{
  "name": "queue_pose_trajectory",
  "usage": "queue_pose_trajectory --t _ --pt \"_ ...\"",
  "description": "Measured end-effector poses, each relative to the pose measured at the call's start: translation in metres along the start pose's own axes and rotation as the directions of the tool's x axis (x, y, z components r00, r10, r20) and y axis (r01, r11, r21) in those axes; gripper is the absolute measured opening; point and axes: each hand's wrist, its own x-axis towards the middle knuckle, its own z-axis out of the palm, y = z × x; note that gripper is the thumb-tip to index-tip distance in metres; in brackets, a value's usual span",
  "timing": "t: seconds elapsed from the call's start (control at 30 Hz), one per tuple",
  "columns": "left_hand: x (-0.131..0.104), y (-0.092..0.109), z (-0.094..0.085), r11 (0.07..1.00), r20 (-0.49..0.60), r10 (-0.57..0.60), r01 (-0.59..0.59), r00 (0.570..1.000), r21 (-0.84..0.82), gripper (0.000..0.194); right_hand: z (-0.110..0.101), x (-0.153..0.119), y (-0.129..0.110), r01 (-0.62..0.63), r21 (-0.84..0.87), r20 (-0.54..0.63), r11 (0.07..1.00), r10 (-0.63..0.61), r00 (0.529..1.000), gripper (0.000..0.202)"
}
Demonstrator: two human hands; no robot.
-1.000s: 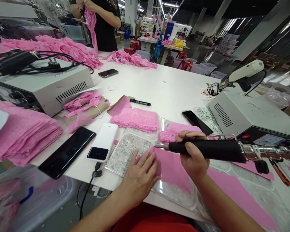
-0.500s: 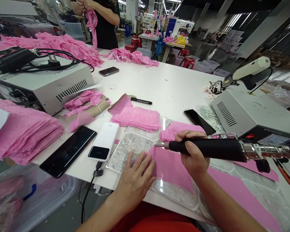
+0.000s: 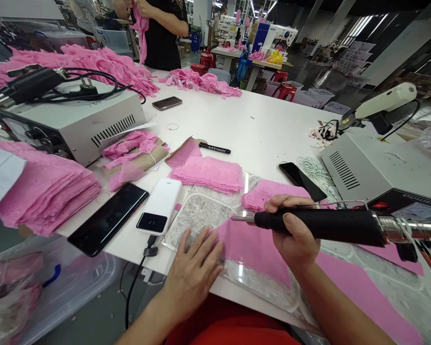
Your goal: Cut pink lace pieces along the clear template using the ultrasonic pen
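Observation:
My left hand [image 3: 194, 268] lies with fingers spread on the clear plate, its fingertips beside the left edge of a flat pink fabric piece [image 3: 253, 249]. In my right hand [image 3: 296, 235] is a black-handled tool [image 3: 330, 225] with a metal tip. That tip points left, at the upper left corner of the pink piece; whether it touches cannot be made out. Just behind are a stack of pink lace pieces [image 3: 208, 173] and a second lace stack [image 3: 264, 192], partly hidden by my right hand.
A white power bank [image 3: 160, 206] and a large black phone [image 3: 107, 220] lie left of my left hand. Grey machine boxes stand at left [image 3: 93, 115] and right [image 3: 384, 163]. Across the table [image 3: 233, 120] stands a person in black, holding pink fabric.
My left hand has slid slightly left and its fingers no longer cover as much of the pink piece. The view has shifted slightly; the tool's tip stays near the same corner.

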Motion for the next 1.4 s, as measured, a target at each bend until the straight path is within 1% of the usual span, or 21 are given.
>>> queue_pose_trajectory --t 0.13,0.33,0.5,0.63,0.77,1.0,1.2,1.4 --pt "-0.007 -0.001 -0.004 1.0 -0.016 -0.024 0.024 1.0 -0.003 0.033 0.002 -0.002 0.002 -0.016 -0.003 0.025 1.0 0.016 1.0 0.011" --pt "-0.011 -0.004 -0.005 1.0 -0.01 -0.005 0.004 1.0 -0.013 0.03 0.0 -0.003 0.003 -0.022 -0.053 0.009 0.998 0.022 1.0 0.009" --pt "-0.011 -0.004 -0.007 1.0 -0.02 -0.004 0.003 1.0 -0.021 0.03 0.002 -0.004 0.002 -0.058 0.004 -0.001 0.998 0.058 0.998 0.011" --pt "-0.012 -0.003 -0.011 1.0 -0.028 0.006 -0.007 1.0 -0.02 0.032 0.007 -0.007 0.001 -0.076 0.02 0.015 0.997 0.075 0.997 0.011" --pt "-0.014 -0.003 -0.014 1.0 -0.025 0.01 -0.011 1.0 -0.026 0.031 0.01 -0.01 0.001 -0.075 0.024 0.04 0.997 0.075 0.996 0.012" --pt "-0.017 -0.004 -0.014 0.999 -0.023 0.002 -0.002 1.0 -0.032 0.032 0.009 -0.012 0.002 -0.075 0.009 0.065 0.997 0.074 0.995 0.009" --pt "-0.019 -0.005 -0.016 0.999 -0.024 0.018 -0.019 1.0 -0.038 0.033 0.013 -0.014 0.0 -0.081 0.069 0.065 0.994 0.076 0.995 0.01" --pt "-0.02 -0.006 -0.017 0.999 -0.031 0.007 -0.009 0.999 -0.037 0.031 0.021 -0.019 0.001 -0.071 0.109 0.125 0.992 0.057 0.991 0.01"
